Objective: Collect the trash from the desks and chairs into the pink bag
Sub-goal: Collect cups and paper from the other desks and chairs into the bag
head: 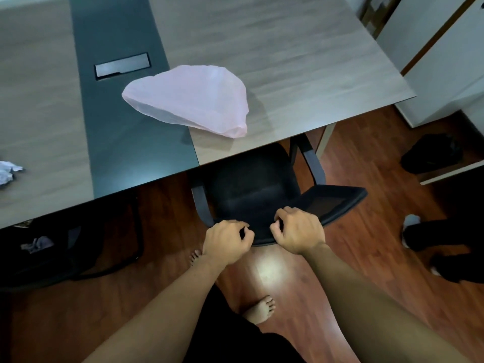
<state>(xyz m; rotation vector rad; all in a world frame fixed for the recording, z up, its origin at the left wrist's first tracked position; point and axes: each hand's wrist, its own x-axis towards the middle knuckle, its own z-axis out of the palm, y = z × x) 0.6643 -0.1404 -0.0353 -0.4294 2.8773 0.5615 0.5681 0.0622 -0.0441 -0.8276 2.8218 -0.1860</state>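
The pink bag (pixel 188 99) lies puffed up on the grey desk (pixel 301 61), near its front edge. A crumpled white paper (pixel 7 171) sits on the desk at the far left. A black office chair (pixel 251 184) is tucked partly under the desk below the bag. My left hand (pixel 226 242) and my right hand (pixel 298 231) both grip the top edge of the chair's backrest, fingers curled over it. The chair seat looks bare, though part of it is hidden under the desk.
A second black chair (pixel 52 252) at the lower left carries a crumpled greyish scrap (pixel 36 243) on its seat. A dark strip with a cable hatch (pixel 123 65) runs across the desk. White cabinets (pixel 445 61) and dark shoes (pixel 432 150) stand at the right. Wooden floor lies underfoot.
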